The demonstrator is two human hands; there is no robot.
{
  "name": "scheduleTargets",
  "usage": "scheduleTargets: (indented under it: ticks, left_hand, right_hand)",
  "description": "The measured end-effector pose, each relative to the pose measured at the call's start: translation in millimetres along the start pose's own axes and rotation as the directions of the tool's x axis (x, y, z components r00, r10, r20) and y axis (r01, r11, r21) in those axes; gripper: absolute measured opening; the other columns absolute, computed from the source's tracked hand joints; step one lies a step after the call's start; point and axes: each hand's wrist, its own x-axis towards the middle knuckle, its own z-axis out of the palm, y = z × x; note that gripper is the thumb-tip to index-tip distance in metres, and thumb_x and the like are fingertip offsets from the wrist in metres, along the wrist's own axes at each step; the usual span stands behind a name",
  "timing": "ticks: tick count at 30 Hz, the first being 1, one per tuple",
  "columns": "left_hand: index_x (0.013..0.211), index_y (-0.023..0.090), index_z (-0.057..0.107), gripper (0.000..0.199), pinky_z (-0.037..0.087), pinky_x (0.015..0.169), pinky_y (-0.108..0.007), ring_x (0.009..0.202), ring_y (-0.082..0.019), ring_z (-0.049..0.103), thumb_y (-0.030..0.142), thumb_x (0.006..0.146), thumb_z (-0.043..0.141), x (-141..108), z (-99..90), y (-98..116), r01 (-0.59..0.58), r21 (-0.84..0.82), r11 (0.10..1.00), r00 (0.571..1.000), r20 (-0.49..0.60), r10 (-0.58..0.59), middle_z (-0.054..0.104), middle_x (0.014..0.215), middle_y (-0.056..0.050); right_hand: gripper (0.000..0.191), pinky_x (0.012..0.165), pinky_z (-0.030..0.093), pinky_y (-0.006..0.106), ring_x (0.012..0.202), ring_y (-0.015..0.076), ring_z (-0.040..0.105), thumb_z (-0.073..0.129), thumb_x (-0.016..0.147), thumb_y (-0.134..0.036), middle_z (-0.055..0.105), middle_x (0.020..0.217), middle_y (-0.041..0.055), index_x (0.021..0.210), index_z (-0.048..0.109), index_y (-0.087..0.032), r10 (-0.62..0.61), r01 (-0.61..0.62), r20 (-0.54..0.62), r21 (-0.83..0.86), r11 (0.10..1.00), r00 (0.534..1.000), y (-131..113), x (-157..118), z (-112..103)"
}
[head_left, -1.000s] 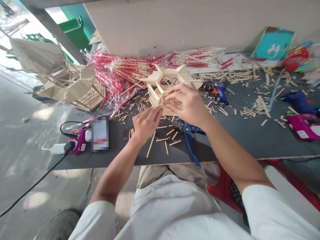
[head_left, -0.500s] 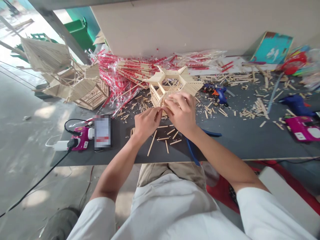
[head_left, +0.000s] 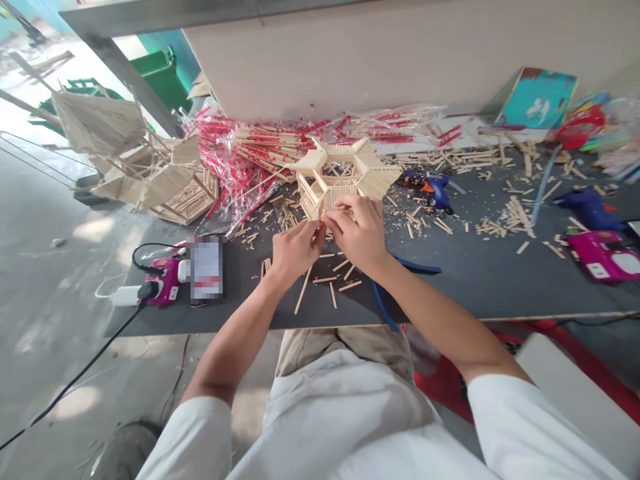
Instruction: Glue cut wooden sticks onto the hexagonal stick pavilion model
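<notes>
A pale wooden stick structure (head_left: 341, 175) with a star-like top stands on the dark table (head_left: 450, 293), just beyond my hands. My left hand (head_left: 299, 248) is pinched at the structure's near lower edge; what lies between its fingertips is too small to name. Close beside it, my right hand (head_left: 357, 230) has its thumb and index finger pressed together, with the other fingers curled in front of the structure. Whatever it pinches is hidden. Several short loose sticks (head_left: 325, 279) lie on the table just below both hands.
Blue pliers (head_left: 385, 303) lie right of the loose sticks. A phone (head_left: 207, 270) and magenta power strip (head_left: 167, 281) are at left, a larger stick model (head_left: 185, 193) behind. Bagged red-tipped sticks (head_left: 265, 143) line the back. Blue glue guns (head_left: 440, 193) are at right.
The view has shifted slightly. My right hand's fingers are a little lower and more curled together, and both hands remain at the structure's near edge.
</notes>
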Motion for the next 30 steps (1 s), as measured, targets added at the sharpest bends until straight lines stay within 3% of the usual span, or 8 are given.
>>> scheduleTargets:
  ticks: [10,14,19,21,23,27,30]
  left_hand:
    - [0.103,0.021,0.077,0.02,0.043,0.062,-0.022,0.071,-0.011,0.071,0.03,0.104,0.059,1.5,-2.9,2.7,-0.004,-0.043,0.999,1.0,0.02,0.005,0.079,0.085,-0.002]
    - [0.105,0.022,0.077,0.02,0.045,0.065,-0.021,0.073,-0.01,0.071,0.03,0.105,0.059,0.4,-3.5,4.2,-0.005,-0.065,0.998,1.0,0.022,0.006,0.079,0.085,-0.001]
    - [0.108,0.021,0.076,0.019,0.044,0.062,-0.021,0.07,-0.009,0.07,0.031,0.105,0.06,0.6,-4.3,2.1,-0.067,-0.042,0.997,0.997,-0.048,0.065,0.08,0.087,-0.001]
    - [0.113,0.022,0.075,0.018,0.045,0.064,-0.022,0.072,-0.01,0.071,0.031,0.105,0.062,2.1,-5.1,0.1,-0.095,-0.014,0.995,0.99,-0.102,0.094,0.08,0.09,-0.002]
    - [0.12,0.025,0.074,0.021,0.045,0.065,-0.024,0.074,-0.011,0.071,0.034,0.104,0.065,4.9,-6.5,-2.2,-0.108,0.029,0.994,0.987,-0.115,0.111,0.079,0.093,-0.002]
    - [0.136,0.032,0.07,0.033,0.042,0.061,-0.028,0.071,-0.013,0.066,0.039,0.106,0.061,11.6,-11.4,-5.6,-0.116,0.102,0.988,0.993,0.0,0.117,0.074,0.093,-0.004]
    - [0.137,0.034,0.071,0.033,0.039,0.058,-0.03,0.064,-0.013,0.06,0.036,0.108,0.056,13.8,-13.5,-6.4,-0.163,0.163,0.973,0.987,0.046,0.157,0.07,0.087,-0.004]
  right_hand:
    - [0.018,0.097,0.046,0.042,0.099,0.0205,0.065,0.055,0.109,-0.033,0.075,0.109,0.0034,0.1,0.07,-0.026,-0.02,0.019,0.073,0.021,1.0,0.997,6.6,-1.1,-14.8]
    - [0.023,0.103,0.048,0.048,0.107,0.0251,0.067,0.055,0.108,-0.042,0.073,0.112,0.0062,0.102,0.071,-0.028,0.135,-0.136,0.029,0.044,0.99,0.99,26.8,-0.1,-32.9]
    - [0.038,0.095,0.054,0.048,0.109,0.0283,0.067,0.045,0.109,-0.051,0.07,0.108,0.013,0.098,0.071,-0.026,0.36,-0.354,-0.133,0.064,0.933,0.923,76.9,-0.6,-55.5]
    - [0.036,0.089,0.055,0.044,0.103,0.0263,0.066,0.052,0.106,-0.054,0.07,0.106,0.015,0.092,0.07,-0.026,0.432,-0.422,-0.229,0.095,0.902,0.872,102.4,-4.4,-58.6]
    - [0.029,0.08,0.056,0.04,0.089,0.022,0.065,0.064,0.1,-0.052,0.069,0.107,0.0153,0.092,0.07,-0.025,0.502,-0.489,-0.252,0.115,0.865,0.828,127.0,-10.6,-57.5]
    - [0.016,0.073,0.057,0.039,0.066,0.015,0.061,0.073,0.087,-0.032,0.071,0.104,0.0126,0.094,0.076,-0.018,0.611,-0.612,-0.193,0.065,0.788,0.767,157.4,-22.5,-47.3]
    - [0.017,0.075,0.059,0.039,0.071,0.0185,0.067,0.066,0.088,-0.027,0.075,0.091,0.0095,0.098,0.077,-0.018,0.619,-0.616,-0.094,0.056,0.785,0.78,157.4,-25.7,-37.1]
